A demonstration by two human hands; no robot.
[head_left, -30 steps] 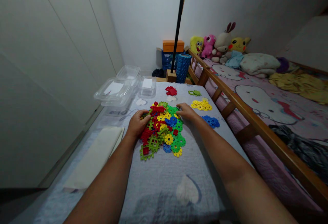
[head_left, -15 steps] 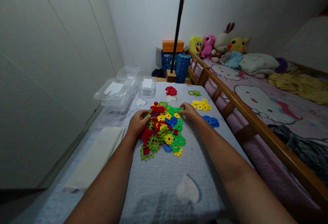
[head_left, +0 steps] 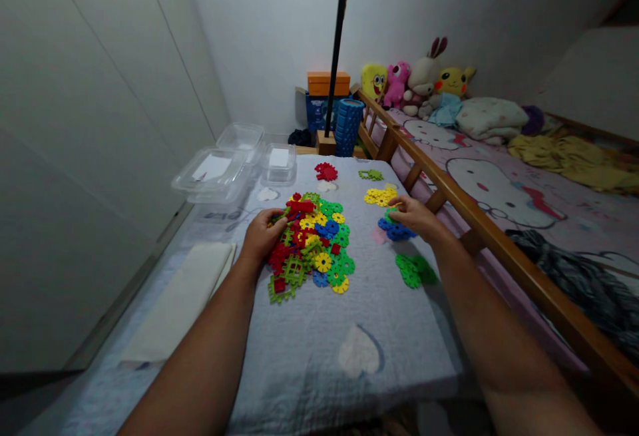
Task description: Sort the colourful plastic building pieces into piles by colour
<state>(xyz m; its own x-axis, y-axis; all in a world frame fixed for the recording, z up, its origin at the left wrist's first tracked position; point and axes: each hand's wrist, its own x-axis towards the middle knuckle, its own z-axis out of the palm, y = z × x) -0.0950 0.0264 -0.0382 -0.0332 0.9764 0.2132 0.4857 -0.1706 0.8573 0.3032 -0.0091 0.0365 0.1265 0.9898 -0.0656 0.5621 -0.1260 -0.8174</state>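
With 12 o'clock pointing away from the wearer, the clear tubs point(head_left: 212, 173) stand on the far left of the cloth-covered counter point(head_left: 304, 356). The left hand point(head_left: 259, 236) is at the 9 o'clock edge of the mixed pile point(head_left: 310, 239). Its grip is narrow, thumb and fingers curved together at the pieces, but I cannot tell whether it holds one. The pile lies at 3 o'clock from it, long axis running about 12 to 6.

Beyond the pile, at about 1 o'clock, sits the red cluster point(head_left: 327, 172). Further right are the light-green pieces point(head_left: 371, 175), and nearer the wearer the yellow cluster point(head_left: 379, 196).

The right hand point(head_left: 418, 218) has its grip pinched on a green disc point(head_left: 390, 214), just above or against the blue cluster point(head_left: 397, 230); I cannot tell which. The grip points to 9 o'clock. The disc is round, so no long axis shows, and its facing is unclear. The green cluster point(head_left: 409, 271) lies at about 5 o'clock from the disc, well nearer the right hand than the left, its long axis roughly 10 to 4. From the right hand, the pile lies between 8 and 9 o'clock.
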